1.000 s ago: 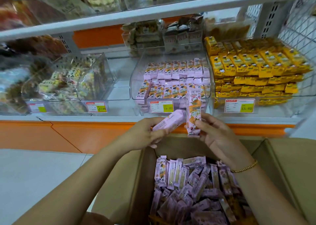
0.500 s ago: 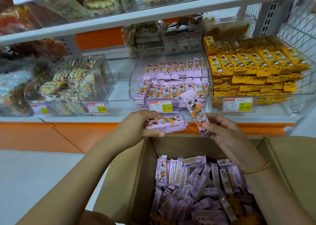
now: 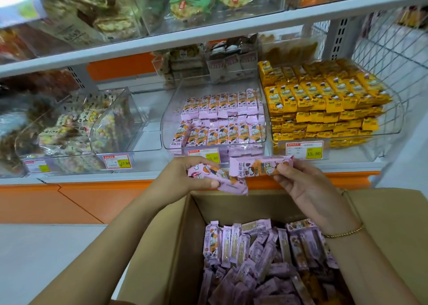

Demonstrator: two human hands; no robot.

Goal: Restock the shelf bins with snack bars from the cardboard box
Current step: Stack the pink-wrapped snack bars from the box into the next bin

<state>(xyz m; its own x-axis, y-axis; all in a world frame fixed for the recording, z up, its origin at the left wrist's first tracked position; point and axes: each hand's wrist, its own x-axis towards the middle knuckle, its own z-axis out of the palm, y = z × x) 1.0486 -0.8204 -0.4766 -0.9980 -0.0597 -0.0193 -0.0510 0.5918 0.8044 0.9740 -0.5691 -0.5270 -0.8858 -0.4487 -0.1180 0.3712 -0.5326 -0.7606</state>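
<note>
The cardboard box [image 3: 185, 247] holding snack bars [image 3: 259, 253] sits before and below the shelf bins [image 3: 215, 117].

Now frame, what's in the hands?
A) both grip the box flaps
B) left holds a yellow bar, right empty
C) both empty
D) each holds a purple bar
D: the left hand grips one purple bar and the right hand pinches a second purple bar by its end, both above the open cardboard box.
</note>
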